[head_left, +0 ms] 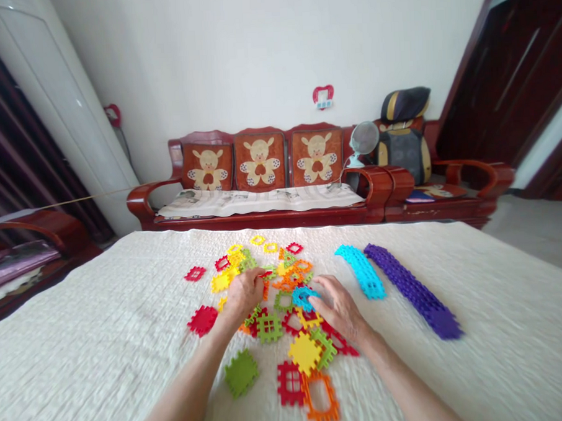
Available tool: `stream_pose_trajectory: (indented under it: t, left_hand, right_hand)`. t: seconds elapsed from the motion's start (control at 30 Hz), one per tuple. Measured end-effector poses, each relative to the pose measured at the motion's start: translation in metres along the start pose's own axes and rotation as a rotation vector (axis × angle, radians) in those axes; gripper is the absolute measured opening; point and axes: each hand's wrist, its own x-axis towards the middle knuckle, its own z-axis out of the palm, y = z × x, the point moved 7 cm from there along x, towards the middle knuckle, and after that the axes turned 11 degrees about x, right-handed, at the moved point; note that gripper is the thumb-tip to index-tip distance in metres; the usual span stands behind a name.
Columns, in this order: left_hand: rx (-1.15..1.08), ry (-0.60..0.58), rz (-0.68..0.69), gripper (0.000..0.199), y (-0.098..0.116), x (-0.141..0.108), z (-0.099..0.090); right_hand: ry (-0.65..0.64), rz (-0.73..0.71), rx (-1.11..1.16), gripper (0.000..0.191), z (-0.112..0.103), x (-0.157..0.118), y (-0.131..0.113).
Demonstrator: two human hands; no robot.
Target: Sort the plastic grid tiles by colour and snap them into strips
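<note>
Over the left part of a loose heap of plastic interlocking tiles is my left hand (pixel 247 292), fingers closed at a red tile (pixel 266 274) of which only a sliver shows. My right hand (pixel 340 307) has its thumb and fingers around a light blue tile (pixel 303 298) at the heap's right side. Around the hands lie a green window tile (pixel 269 327), a solid yellow tile (pixel 305 353), a red window tile (pixel 290 384) and an orange frame tile (pixel 321 399). Several other red, yellow, orange and green tiles overlap beneath and beyond the hands.
Right of the heap, a joined light blue strip (pixel 362 271) and a longer purple strip (pixel 412 290) lie on the pale tablecloth (pixel 105 342). A wooden sofa (pixel 263 219) with bear cushions and a small fan (pixel 364 138) stand beyond the table.
</note>
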Motion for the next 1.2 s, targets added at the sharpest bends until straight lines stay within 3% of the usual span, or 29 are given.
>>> stream_pose_trajectory:
  t: [0.1, 0.2, 0.33, 0.53, 0.7, 0.8, 0.93, 1.1, 1.2]
  left_hand:
    - [0.013, 0.013, 0.015, 0.034, -0.001, -0.001, 0.009]
    - [-0.002, 0.034, 0.042, 0.033, -0.001, -0.003, 0.013]
    - [-0.018, 0.065, 0.041, 0.032, -0.006, -0.003, 0.016]
    - [0.001, 0.099, 0.076, 0.031, -0.007, -0.003, 0.019]
    - [-0.008, 0.112, 0.104, 0.031, -0.004, -0.005, 0.016]
    - [-0.006, 0.104, 0.103, 0.031, -0.003, -0.006, 0.015]
    - [0.008, 0.087, 0.096, 0.031, -0.001, -0.007, 0.013]
    - [0.013, 0.090, 0.099, 0.032, -0.001, -0.008, 0.012]
    - [0.010, 0.102, 0.107, 0.032, -0.001, -0.007, 0.013]
  right_hand:
    - [-0.110, -0.031, -0.052, 0.047, 0.013, -0.003, -0.010]
    - [-0.175, -0.026, -0.078, 0.039, 0.020, -0.005, -0.013]
    - [-0.176, -0.007, -0.016, 0.028, 0.021, -0.004, -0.010]
    - [-0.147, 0.003, 0.116, 0.033, 0.016, -0.001, -0.008]
    - [0.037, 0.164, 0.194, 0.040, 0.002, 0.002, 0.005]
    - [0.181, 0.262, 0.129, 0.040, -0.007, 0.002, 0.021]
    - [0.337, 0.270, -0.014, 0.045, -0.018, -0.002, 0.042]
    - [0.325, 0.118, -0.267, 0.040, -0.021, -0.002, 0.050]
    - [0.279, 0.059, -0.363, 0.046, -0.019, -0.002, 0.047]
